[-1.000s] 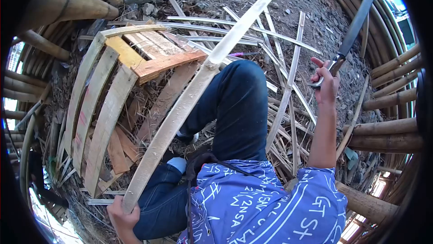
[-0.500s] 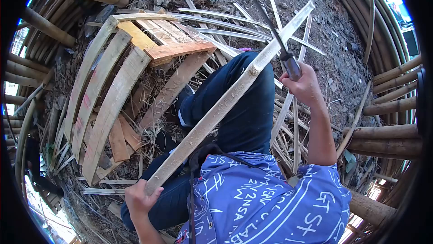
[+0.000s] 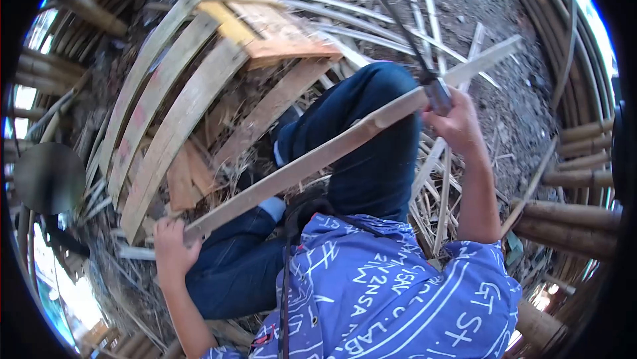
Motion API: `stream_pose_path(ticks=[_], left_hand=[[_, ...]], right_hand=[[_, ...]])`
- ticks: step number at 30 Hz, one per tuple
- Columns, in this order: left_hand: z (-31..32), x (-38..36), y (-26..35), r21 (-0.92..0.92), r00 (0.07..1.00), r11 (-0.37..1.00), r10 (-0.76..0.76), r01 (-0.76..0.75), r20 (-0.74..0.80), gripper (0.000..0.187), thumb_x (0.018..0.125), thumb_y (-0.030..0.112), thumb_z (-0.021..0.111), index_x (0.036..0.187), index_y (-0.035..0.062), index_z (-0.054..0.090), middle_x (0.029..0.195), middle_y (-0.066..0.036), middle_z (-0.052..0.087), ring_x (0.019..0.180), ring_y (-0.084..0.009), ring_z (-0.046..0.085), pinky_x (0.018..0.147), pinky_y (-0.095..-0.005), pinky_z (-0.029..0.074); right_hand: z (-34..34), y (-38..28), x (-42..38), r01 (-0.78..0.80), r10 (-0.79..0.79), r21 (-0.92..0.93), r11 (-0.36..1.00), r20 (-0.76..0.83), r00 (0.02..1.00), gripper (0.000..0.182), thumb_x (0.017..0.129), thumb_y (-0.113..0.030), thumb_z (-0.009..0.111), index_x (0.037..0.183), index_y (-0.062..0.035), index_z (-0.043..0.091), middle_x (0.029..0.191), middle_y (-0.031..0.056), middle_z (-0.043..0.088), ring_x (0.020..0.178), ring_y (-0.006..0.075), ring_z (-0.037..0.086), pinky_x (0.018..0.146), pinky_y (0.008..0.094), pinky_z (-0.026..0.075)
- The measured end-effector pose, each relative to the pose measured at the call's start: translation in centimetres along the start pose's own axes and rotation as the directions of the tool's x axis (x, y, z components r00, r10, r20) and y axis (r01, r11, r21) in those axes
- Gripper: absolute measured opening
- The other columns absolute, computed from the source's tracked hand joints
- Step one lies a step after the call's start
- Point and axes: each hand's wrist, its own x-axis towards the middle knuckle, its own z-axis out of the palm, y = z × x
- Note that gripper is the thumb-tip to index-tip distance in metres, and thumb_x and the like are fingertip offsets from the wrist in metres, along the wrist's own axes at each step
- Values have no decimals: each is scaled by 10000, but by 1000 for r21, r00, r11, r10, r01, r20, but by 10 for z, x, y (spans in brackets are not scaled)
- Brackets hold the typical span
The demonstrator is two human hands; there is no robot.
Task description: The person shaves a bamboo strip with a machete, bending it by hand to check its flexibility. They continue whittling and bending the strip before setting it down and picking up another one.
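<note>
My left hand [image 3: 176, 249] is closed round the lower left end of a long pale bamboo strip [image 3: 285, 176]. The strip runs diagonally across my lap, over my raised knee, to the upper right. My right hand [image 3: 456, 120] grips the handle of a long, dark-bladed knife [image 3: 437, 95], close beside the strip. The blade points up and to the left, and the handle overlaps the strip. A curved slatted wooden frame [image 3: 192, 110] lies on the ground beyond my left hand.
Several thin split strips [image 3: 371, 17] lie on the dirt ground ahead. More strips and shavings [image 3: 431, 219] are beside my right leg. Bamboo poles [image 3: 570, 216] stand stacked at the right, with others at the left. A blurred round dark thing [image 3: 50, 178] is at far left.
My left hand has moved left and up with the strip, which now lies at a flatter angle. My right hand has shifted slightly right and down. The view has tilted.
</note>
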Motion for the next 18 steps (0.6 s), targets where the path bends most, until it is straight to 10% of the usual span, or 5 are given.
stream_pose_path(ticks=[10,18], left_hand=[[-4,78,51,-24,992,992,126,-126,3,494,582,69,723,1031,49,519,1027,-156,539,1037,-330,502,946,-433,365],[14,102,70,-195,937,917,345,-349,-53,395,729,339,733,871,32,528,636,-104,588,598,-293,623,521,-370,487]], right_hand=[[22,2,7,-117,120,120,986,-15,993,118,693,-53,649,766,-11,567,576,17,533,422,69,472,389,212,357],[30,6,10,-80,87,166,983,-35,996,107,719,-38,647,764,-31,551,548,-12,493,392,53,411,379,205,314]])
